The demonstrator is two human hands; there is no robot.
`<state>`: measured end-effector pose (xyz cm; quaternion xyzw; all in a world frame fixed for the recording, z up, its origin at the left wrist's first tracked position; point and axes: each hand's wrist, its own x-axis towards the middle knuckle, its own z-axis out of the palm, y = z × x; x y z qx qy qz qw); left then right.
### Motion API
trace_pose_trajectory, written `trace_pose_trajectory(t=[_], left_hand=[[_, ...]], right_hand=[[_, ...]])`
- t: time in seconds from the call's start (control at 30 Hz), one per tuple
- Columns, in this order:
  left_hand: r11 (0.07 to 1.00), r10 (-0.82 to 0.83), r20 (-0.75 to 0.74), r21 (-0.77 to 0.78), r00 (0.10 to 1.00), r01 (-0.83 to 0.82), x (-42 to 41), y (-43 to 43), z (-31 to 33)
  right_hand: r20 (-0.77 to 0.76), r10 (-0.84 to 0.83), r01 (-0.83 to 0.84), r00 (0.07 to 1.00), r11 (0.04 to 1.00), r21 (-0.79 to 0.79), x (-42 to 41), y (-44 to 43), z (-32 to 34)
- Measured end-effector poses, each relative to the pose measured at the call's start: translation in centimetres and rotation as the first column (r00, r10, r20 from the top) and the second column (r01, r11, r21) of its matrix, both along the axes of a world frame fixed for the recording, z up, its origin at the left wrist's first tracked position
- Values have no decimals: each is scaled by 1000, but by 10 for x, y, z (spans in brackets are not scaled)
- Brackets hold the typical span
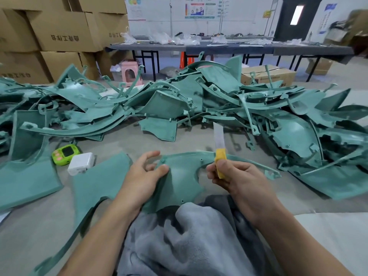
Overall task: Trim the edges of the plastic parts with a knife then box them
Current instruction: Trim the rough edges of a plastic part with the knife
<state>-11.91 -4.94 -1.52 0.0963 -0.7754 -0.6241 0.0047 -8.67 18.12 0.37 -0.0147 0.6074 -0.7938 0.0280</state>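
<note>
Head view, looking down past both forearms: the right hand is curled tight round a narrow knife, its grip wrapped in rough yellow tape and its pale flat blade standing up and away from the person. The wrapped grip sits against the upper curved rim of a matte teal plastic part, a thin moulded panel with small screw holes and a scooped cut-out on its right side. The left hand holds that panel at its left edge, thumb pressed on the top face and the forefinger lifted loose above it. The panel's lower end rests on a soft grey fleece cloth bunched over the lap.

Just left of the hands lies a flat teal panel with a long curved tail, on the grey mat. Beyond it sit a white blocky charger and a lime-green rounded gadget, touching each other. Farther out sprawls a tangled heap of teal moulded parts, arcs and fins and ribbed strips overlapping. Behind the heap stand stacked brown cardboard boxes at the left, a pink plastic stool, and a long dark table strewn with clear bags.
</note>
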Motion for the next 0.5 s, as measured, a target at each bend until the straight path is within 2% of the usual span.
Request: trace_pose_trajectory(t=[0.1,0.2,0.37,0.43,0.5], left_hand=[[989,-134,-6,-69,991,133,0,-4,-1],[899,-366,77,-230,928,373,0,-10,-4],[862,-491,275,17,826,507,2,-14,7],[854,-511,255,40,821,519,4,-13,9],[903,-422,165,-11,892,429,6,-7,8]], right_hand=[[11,-13,12,1000,1000,26,-1,2,1],[-48,-44,47,998,996,70,-1,7,4],[-190,-57,93,980,978,184,2,7,7],[-151,-117,139,982,980,143,2,5,7],[-17,-183,184,983,980,76,2,5,5]])
